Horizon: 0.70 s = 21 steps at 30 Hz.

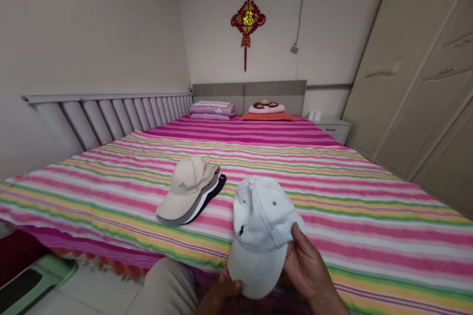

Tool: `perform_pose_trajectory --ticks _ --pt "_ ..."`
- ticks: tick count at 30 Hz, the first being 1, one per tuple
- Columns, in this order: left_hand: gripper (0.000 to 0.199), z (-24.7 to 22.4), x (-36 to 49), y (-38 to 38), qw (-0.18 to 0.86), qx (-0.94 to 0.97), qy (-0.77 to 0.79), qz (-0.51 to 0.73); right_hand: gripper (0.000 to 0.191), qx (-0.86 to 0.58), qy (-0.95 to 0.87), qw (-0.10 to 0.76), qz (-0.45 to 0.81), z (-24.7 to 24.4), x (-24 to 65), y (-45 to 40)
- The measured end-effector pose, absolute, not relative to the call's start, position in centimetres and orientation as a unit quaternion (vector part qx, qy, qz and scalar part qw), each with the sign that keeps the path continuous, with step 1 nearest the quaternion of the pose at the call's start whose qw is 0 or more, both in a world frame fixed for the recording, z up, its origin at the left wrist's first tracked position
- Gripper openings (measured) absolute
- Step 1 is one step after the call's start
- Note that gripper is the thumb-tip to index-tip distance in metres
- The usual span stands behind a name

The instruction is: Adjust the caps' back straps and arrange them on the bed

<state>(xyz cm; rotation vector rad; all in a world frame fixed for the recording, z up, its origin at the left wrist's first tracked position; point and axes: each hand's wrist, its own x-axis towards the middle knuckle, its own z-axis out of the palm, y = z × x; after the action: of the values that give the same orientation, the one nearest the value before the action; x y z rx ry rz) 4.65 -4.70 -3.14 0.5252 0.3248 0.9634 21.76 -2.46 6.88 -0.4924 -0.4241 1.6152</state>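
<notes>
A white cap [262, 221] with a small dark logo is held above the near edge of the bed, its brim pointing down toward me. My left hand [221, 293] pinches the left side of the brim, thumb on top. At the cap's right side my right hand [308, 268] grips it, the thumb over the fabric and the other fingers partly behind it. To the left on the bed lies a stack of caps, with a beige cap [190, 179] on top and grey, white and black ones [216, 189] showing beneath it.
Striped sheets cover the bed [121, 192]. Folded purple bedding [212, 110] and a pink pillow [266, 108] rest by the headboard [273, 91]. A railing [121, 115] runs along the left, a nightstand [334, 129] and wardrobe [414, 74] stand right. A green stool [51, 275] is lower left.
</notes>
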Motion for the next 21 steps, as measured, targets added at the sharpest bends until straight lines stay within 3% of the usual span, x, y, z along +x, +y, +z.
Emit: perform_pose_trajectory --ticks 13,21 --pt "0.031 0.2 4.1 1.1 0.863 0.256 0.052 0.432 0.039 -0.282 -0.279 0.585 0.707 6.4 24.2 -2.6" --pt "0.065 2.6 5.8 2.9 0.828 0.298 0.061 0.47 0.042 -0.269 -0.274 0.561 0.733 6.6 23.9 -2.4"
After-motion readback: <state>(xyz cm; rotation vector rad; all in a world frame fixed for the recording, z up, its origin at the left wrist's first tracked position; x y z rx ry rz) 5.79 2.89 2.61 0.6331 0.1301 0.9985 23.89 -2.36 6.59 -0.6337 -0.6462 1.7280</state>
